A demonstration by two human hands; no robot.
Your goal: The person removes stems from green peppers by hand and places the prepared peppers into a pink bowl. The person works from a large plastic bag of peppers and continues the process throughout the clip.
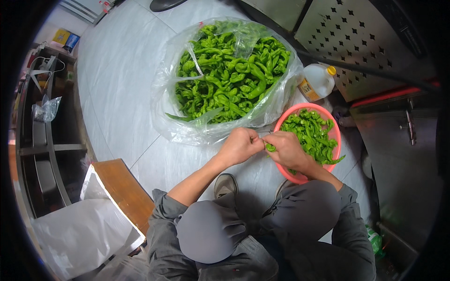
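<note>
My right hand (285,148) grips a green pepper (270,147), most of it hidden by the fingers. Against it, my left hand (241,145) is closed with its fingertips meeting the right hand's; what it pinches is largely covered, perhaps the pepper's stem end. Both hands hang between my knees and a large clear plastic bag (165,119), which lies open on the floor full of wrinkled green peppers (225,77). Under and beside my right forearm stands a pink plastic basin (337,130) holding more green peppers (309,130).
A plastic jug (318,82) with a yellow cap stands between the bag and a perforated metal panel (348,35). Metal cabinets (404,158) line the right side. On the left are a cardboard box (121,189) with a white plastic liner and a dark shelf rack (42,140). Grey tiles (116,87) cover the floor.
</note>
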